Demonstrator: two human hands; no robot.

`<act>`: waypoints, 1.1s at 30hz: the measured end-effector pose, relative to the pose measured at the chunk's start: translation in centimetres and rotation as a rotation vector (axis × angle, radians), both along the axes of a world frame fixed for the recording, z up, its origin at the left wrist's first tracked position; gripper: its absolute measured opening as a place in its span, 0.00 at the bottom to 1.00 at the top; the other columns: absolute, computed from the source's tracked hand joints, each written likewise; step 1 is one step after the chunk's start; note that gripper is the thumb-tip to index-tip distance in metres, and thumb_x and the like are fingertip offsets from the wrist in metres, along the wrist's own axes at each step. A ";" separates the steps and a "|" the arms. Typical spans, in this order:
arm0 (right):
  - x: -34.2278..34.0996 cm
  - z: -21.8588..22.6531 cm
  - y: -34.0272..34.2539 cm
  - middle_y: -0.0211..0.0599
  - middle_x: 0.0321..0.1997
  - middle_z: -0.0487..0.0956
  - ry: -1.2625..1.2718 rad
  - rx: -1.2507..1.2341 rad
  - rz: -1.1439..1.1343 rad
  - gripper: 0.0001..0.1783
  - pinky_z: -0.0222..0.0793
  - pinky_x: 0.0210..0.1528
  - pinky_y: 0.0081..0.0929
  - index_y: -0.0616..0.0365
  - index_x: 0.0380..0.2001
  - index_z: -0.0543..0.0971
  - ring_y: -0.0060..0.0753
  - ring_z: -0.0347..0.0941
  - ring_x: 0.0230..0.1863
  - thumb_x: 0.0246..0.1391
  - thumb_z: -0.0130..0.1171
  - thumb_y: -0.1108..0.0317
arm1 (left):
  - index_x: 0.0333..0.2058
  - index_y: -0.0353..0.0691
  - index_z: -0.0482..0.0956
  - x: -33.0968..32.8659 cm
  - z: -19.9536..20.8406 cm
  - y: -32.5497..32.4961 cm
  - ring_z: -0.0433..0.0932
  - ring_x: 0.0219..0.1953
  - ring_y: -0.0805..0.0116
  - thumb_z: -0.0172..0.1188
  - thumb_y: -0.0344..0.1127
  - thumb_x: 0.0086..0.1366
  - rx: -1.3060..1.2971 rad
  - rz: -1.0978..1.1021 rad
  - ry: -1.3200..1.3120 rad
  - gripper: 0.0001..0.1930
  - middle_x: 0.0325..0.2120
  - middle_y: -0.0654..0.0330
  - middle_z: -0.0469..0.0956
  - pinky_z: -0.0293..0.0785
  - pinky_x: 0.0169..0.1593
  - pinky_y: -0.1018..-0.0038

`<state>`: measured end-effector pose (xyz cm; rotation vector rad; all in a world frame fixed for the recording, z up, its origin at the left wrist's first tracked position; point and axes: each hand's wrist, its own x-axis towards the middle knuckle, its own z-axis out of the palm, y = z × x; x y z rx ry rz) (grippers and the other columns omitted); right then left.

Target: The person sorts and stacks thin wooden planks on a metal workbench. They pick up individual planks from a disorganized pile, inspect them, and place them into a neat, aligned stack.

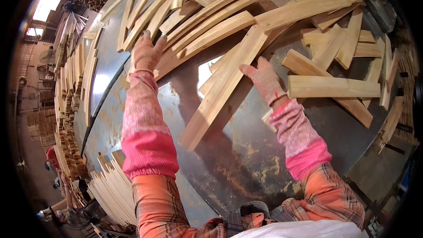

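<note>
My left hand (147, 53), in a pale pink work glove, reaches to the near ends of several curved wooden slats (211, 39). Its thumb and fingers are spread, and it seems to rest against the slat ends. My right hand (265, 80), gloved alike, has thumb and finger apart. The thumb tip lies at the right edge of a long flat wooden board (224, 89); whether it touches cannot be made out. This board slants from the middle of the table toward me. To the right of that hand lies a short, wide wooden piece (334, 87).
A round metal table (229, 163) bears loose wooden pieces, piled across its far side and right. Rows of stacked slats (70, 75) stand along the left, with a bundle of thin strips (113, 189) nearer me. Another person's arm (67, 189) shows at the far left.
</note>
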<state>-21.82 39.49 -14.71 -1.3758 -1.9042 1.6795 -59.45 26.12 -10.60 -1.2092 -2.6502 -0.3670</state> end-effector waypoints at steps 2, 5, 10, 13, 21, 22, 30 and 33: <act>1.0 -1.1 1.4 0.59 0.52 0.82 0.119 0.011 -0.071 0.36 0.71 0.58 0.42 0.67 0.51 0.78 0.56 0.78 0.55 0.49 0.72 0.47 | 0.67 0.34 0.68 2.4 0.0 5.5 0.75 0.61 0.44 0.55 0.71 0.64 -0.134 -0.037 -0.253 0.48 0.59 0.38 0.76 0.70 0.64 0.57; -0.3 -0.5 1.0 0.59 0.53 0.81 0.065 0.017 -0.083 0.35 0.71 0.58 0.42 0.67 0.51 0.78 0.57 0.78 0.55 0.48 0.74 0.50 | 0.64 0.36 0.73 2.4 -2.0 5.2 0.78 0.58 0.43 0.54 0.72 0.65 -0.313 -0.036 -0.341 0.45 0.54 0.39 0.79 0.72 0.61 0.57; -1.1 0.0 0.8 0.62 0.55 0.80 0.025 0.061 -0.140 0.34 0.72 0.60 0.44 0.65 0.49 0.78 0.59 0.76 0.59 0.46 0.75 0.52 | 0.58 0.36 0.77 8.8 -1.9 -0.3 0.80 0.54 0.41 0.55 0.64 0.69 -0.222 -0.109 -0.431 0.36 0.48 0.38 0.81 0.74 0.58 0.56; -0.5 1.1 0.2 0.55 0.53 0.82 -0.135 0.095 -0.106 0.34 0.71 0.60 0.39 0.66 0.54 0.76 0.51 0.78 0.56 0.50 0.73 0.55 | 0.63 0.40 0.75 14.0 -1.0 -4.9 0.76 0.58 0.39 0.54 0.63 0.69 -0.320 0.151 -0.587 0.36 0.53 0.37 0.79 0.70 0.63 0.55; 0.5 -5.6 -3.9 0.35 0.41 0.84 0.442 0.062 0.373 0.15 0.72 0.51 0.26 0.65 0.43 0.83 0.28 0.77 0.44 0.52 0.63 0.71 | 0.60 0.34 0.75 25.9 -2.4 -18.8 0.80 0.51 0.60 0.48 0.56 0.74 0.185 0.356 -1.337 0.31 0.49 0.49 0.83 0.73 0.57 0.66; 0.5 -4.8 -4.8 0.39 0.41 0.84 0.321 0.128 0.433 0.16 0.73 0.50 0.29 0.63 0.44 0.83 0.34 0.78 0.43 0.53 0.63 0.67 | 0.59 0.32 0.76 28.2 -1.4 -19.6 0.82 0.48 0.61 0.50 0.54 0.74 0.290 0.448 -1.438 0.30 0.47 0.49 0.83 0.76 0.54 0.67; 7.6 2.4 -16.9 0.36 0.43 0.82 0.057 -0.105 0.562 0.26 0.73 0.50 0.28 0.65 0.54 0.79 0.29 0.76 0.43 0.57 0.64 0.59 | 0.55 0.33 0.77 38.2 -1.5 -29.2 0.83 0.42 0.64 0.60 0.34 0.65 0.797 0.572 -1.928 0.20 0.43 0.55 0.83 0.81 0.48 0.68; 10.1 2.1 -19.6 0.45 0.42 0.84 -0.113 -0.064 0.531 0.26 0.75 0.51 0.35 0.63 0.50 0.81 0.39 0.80 0.44 0.54 0.64 0.55 | 0.53 0.33 0.78 42.3 -2.2 -32.9 0.82 0.41 0.66 0.60 0.32 0.65 0.727 0.516 -1.966 0.19 0.43 0.57 0.84 0.81 0.48 0.69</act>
